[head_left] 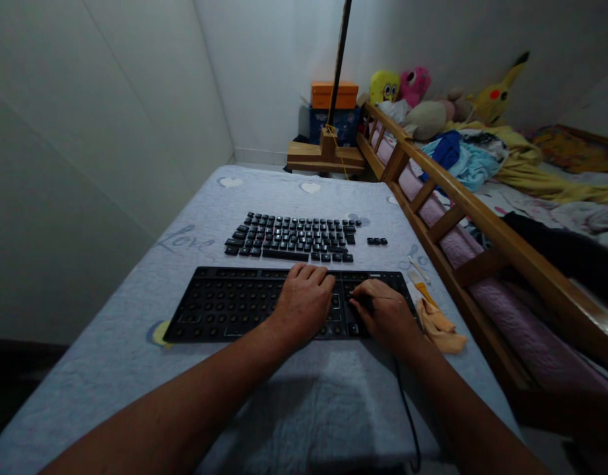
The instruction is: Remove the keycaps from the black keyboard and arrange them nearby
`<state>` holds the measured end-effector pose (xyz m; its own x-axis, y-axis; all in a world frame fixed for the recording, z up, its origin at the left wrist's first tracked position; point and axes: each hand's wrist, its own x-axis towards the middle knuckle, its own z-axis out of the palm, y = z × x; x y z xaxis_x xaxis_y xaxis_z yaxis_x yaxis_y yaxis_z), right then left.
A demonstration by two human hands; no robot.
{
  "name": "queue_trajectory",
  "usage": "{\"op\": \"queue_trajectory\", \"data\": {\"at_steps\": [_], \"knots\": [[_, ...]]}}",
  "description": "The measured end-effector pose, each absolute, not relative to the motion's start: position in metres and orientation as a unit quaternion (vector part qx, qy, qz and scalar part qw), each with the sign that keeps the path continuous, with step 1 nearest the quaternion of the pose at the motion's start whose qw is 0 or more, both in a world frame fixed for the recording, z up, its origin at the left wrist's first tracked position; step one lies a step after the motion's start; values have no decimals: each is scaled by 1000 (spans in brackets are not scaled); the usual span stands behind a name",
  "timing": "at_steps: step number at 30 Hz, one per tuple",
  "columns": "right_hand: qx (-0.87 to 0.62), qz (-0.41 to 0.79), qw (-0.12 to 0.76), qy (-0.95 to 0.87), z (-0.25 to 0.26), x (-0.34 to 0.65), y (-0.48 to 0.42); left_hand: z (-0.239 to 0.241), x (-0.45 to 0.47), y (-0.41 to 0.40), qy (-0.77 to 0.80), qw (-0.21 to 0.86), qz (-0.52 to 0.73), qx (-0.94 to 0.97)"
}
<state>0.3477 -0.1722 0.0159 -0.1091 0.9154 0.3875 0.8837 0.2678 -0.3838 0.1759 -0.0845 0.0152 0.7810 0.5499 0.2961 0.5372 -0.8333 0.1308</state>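
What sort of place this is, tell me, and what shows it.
Probably a bedroom: a wooden bed rail runs alongside rumpled fabric, and plush toys are gathered near the wall.

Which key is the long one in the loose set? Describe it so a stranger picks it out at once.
On the pale blue cloth, find the wide black keyboard. Just beyond it lies a block of loose black keycaps; look along the row nearest the keyboard. The long keycap is the single bar there, far wider than every keycap around it.
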Motion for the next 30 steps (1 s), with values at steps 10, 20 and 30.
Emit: {"op": "queue_trajectory", "data": {"at_steps": [10, 20, 30], "knots": [[-654, 101, 279, -696, 21, 354, -168, 18, 176, -85, 289, 21, 155, 944], [-686, 268, 218, -640, 51, 371, -137, 16, 176, -84, 288, 16, 154, 945], [-660, 312, 245, -638, 54, 376, -129, 16, 175, -85, 293, 31, 168, 941]]}}
